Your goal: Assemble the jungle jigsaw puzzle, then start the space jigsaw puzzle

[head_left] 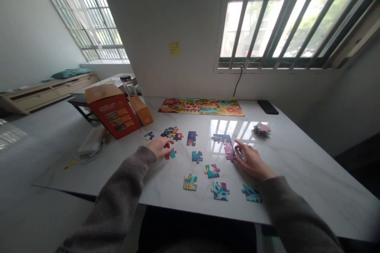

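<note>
My left hand hovers low over the table with its fingers loosely apart, its thumb over a red and teal puzzle piece. Just beyond it lies a pile of mixed puzzle pieces. My right hand is open, thumb and forefinger apart, beside a joined strip of purple puzzle pieces; the thumb tip is at the strip's edge. Between the hands are a dark blue piece and a blue piece. Nearer me lie a pink and teal piece, an orange-patterned piece and a blue-patterned piece.
A teal piece lies by my right sleeve. Right of centre stands a stack of pieces. An assembled puzzle and a black phone lie at the back. A red puzzle box stands left, near a white power strip.
</note>
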Demonstrator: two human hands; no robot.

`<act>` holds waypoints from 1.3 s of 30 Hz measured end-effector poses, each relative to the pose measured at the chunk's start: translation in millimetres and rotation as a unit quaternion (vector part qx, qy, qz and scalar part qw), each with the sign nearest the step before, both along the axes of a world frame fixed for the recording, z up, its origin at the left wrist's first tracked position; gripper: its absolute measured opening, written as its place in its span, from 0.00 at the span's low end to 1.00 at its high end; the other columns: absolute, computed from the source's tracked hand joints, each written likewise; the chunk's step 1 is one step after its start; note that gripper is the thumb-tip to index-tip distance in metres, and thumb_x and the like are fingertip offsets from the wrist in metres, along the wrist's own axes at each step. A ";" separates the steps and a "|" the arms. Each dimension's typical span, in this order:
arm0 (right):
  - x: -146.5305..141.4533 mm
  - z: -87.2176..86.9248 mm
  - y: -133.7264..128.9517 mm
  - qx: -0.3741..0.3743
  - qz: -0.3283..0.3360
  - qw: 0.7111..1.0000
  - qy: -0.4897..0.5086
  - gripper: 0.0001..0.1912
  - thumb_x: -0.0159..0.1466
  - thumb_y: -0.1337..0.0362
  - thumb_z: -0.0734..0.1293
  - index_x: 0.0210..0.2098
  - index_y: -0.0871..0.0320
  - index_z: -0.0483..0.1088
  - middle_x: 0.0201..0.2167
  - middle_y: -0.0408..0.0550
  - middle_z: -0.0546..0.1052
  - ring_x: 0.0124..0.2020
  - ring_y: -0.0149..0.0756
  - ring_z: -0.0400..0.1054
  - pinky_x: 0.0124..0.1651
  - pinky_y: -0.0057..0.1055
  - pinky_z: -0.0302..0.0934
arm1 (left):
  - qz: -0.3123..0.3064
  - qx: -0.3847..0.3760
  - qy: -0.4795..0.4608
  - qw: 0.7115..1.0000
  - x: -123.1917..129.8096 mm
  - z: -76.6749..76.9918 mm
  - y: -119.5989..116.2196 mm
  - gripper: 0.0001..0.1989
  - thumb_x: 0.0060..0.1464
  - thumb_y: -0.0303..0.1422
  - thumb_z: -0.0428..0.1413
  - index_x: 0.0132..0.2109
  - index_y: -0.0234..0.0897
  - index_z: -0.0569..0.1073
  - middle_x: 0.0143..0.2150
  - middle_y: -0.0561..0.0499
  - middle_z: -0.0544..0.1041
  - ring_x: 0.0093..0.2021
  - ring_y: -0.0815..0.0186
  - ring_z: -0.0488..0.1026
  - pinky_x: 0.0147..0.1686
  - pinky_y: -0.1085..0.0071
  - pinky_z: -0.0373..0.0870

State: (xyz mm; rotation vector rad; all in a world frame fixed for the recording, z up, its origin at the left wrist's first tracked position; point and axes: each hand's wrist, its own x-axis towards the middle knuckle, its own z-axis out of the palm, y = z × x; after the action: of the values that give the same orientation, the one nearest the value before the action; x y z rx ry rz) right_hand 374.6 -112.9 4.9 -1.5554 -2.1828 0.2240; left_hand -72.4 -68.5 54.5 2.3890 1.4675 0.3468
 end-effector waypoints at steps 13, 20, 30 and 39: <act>-0.3 0.2 0.2 0.023 -0.003 1.000 0.000 0.35 0.66 0.54 0.63 0.69 0.52 0.52 0.53 0.54 0.76 0.53 0.50 0.69 0.54 0.46 0.62 | 0.043 0.049 0.011 0.998 -5.4 -41.7 -17.3 0.29 0.45 0.32 0.63 0.56 0.35 0.71 0.44 0.44 0.70 0.46 0.54 0.69 0.52 0.58 0.68; 0.2 -0.9 0.6 0.019 0.005 1.000 0.009 0.36 0.65 0.56 0.63 0.70 0.54 0.52 0.52 0.54 0.76 0.52 0.50 0.69 0.55 0.48 0.61 | -0.013 0.070 -0.069 0.995 9.7 -46.7 -17.5 0.26 0.45 0.29 0.61 0.55 0.39 0.71 0.48 0.46 0.67 0.48 0.58 0.69 0.52 0.61 0.71; 2.2 12.8 6.4 0.022 0.023 0.997 0.075 0.24 0.68 0.56 0.60 0.61 0.56 0.64 0.48 0.56 0.75 0.48 0.46 0.70 0.52 0.44 0.65 | -0.056 0.125 -0.018 0.990 48.8 -40.8 -14.2 0.16 0.53 0.28 0.57 0.50 0.34 0.72 0.48 0.42 0.74 0.49 0.54 0.70 0.54 0.58 0.68; -70.8 41.2 -0.9 0.014 0.192 0.981 -0.023 0.14 0.70 0.62 0.61 0.53 0.51 0.73 0.51 0.53 0.76 0.53 0.46 0.67 0.57 0.48 0.60 | -0.061 0.128 -0.073 0.987 49.2 -45.7 -17.3 0.09 0.56 0.30 0.57 0.45 0.37 0.74 0.49 0.44 0.75 0.50 0.56 0.70 0.54 0.58 0.67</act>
State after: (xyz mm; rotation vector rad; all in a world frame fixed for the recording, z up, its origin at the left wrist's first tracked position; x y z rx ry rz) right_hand 303.8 -113.8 46.0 -1.1222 -2.4970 0.2748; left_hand -23.2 -85.8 8.7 2.5736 1.2719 0.7025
